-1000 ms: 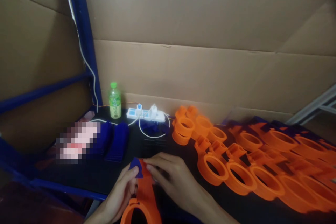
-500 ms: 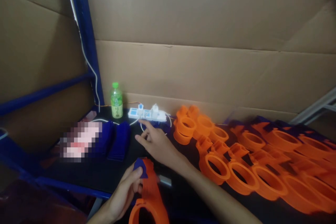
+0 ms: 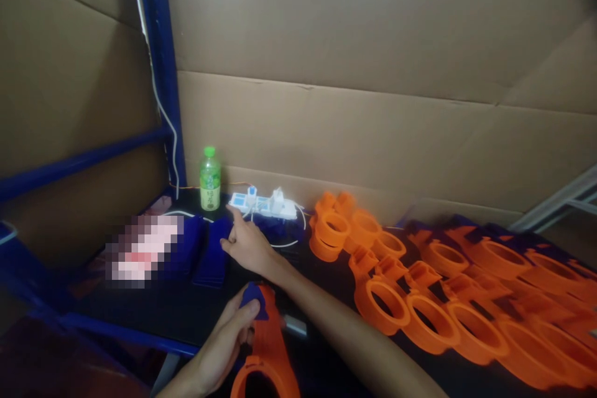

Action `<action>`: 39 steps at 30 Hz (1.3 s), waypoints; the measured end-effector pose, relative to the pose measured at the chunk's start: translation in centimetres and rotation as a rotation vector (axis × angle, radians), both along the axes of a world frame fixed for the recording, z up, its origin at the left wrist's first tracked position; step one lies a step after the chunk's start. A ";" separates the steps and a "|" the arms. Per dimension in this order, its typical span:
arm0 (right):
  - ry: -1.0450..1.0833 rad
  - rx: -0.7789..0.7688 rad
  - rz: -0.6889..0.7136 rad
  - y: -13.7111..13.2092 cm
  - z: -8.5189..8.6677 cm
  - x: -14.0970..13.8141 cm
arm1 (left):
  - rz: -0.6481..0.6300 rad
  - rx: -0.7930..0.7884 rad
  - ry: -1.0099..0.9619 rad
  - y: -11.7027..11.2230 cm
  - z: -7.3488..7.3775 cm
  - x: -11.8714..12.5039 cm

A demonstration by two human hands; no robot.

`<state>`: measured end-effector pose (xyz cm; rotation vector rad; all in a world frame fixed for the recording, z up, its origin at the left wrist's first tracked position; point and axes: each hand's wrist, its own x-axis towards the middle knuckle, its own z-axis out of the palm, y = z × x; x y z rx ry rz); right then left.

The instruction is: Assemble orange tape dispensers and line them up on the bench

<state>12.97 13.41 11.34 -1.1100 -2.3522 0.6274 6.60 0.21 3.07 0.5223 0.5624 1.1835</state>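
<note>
My left hand grips an orange plastic part with a ring at its lower end, near the bottom of the view. Under my left thumb, a small dark blue piece lies against the top of that part. My right hand reaches over the table with the index finger stretched out and the others partly bent; nothing shows in it. Its fingers are beside a stack of dark blue flat pieces. A second dark blue stack lies just left of it.
A green-capped bottle and a white power strip with cables stand at the back. Several orange ringed parts fill the right side. Cardboard walls and a blue rack post enclose the dark table.
My right hand has moved left, from in front of the power strip to the dark blue stack. My left hand keeps hold of the orange part and blue piece.
</note>
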 end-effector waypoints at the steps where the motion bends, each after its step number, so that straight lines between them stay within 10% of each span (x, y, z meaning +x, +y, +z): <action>1: 0.009 0.012 0.004 0.0 0.1 0.0 | 0.000 -0.007 0.016 -0.1 0.3 0.0; 14: 0.155 0.278 -0.136 -5.1 6.0 8.9 | 0.076 0.040 0.072 -0.5 1.8 0.0; 21: 0.081 0.198 -0.034 -13.0 3.7 11.6 | 0.122 0.148 0.121 -0.3 0.7 -0.1; 39: 0.222 -0.118 -0.067 -13.4 2.6 13.1 | 0.133 0.115 0.168 -0.6 2.6 -0.1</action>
